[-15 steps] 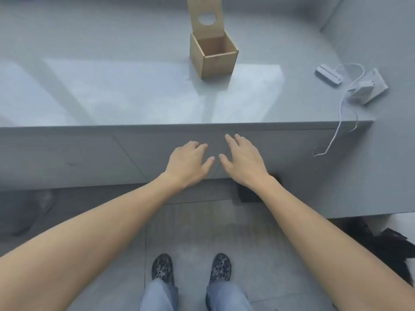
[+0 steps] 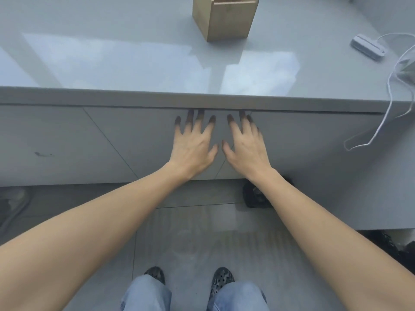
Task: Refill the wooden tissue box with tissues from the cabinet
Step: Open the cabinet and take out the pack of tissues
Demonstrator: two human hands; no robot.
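Your left hand [image 2: 193,145] and right hand [image 2: 246,147]: fingers spread wide, flat on cabinet doors [image 2: 143,140], holding nothing. Fingertips in shadow under bench [image 2: 112,63] lip; contact there hard to confirm. Wooden tissue box [image 2: 226,17] on bench, open, near far edge of view. Tissues unseen, likely inside cabinet. Risks: fingers pinched under lip; doors swinging into your shins; white cable [image 2: 388,108] dangling off edge, snag possible.
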